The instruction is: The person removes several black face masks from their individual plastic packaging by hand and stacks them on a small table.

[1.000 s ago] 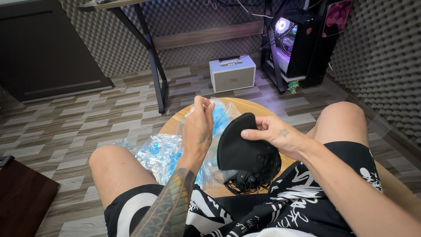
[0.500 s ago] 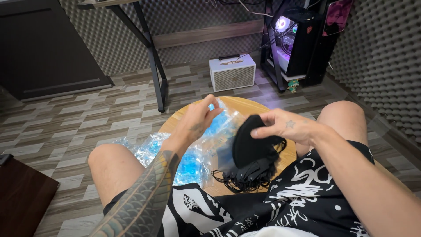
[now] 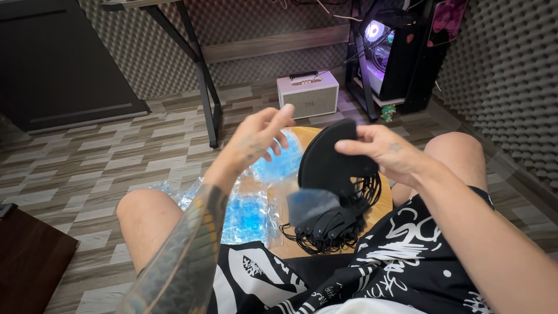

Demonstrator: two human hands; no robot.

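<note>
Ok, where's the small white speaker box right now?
In the head view, the white speaker box stands on the tiled floor at upper centre, between the black desk leg on its left and the lit computer tower on its right, beyond the round wooden table.

Black mask [image 3: 331,160] in right hand [image 3: 386,152]

Dark tattoo work covers the left forearm [image 3: 186,244] up to the wrist; both hands are bare, no sleeves. The person wears black shorts [image 3: 372,261] printed with white scribbled graphics, knees uncovered
</note>
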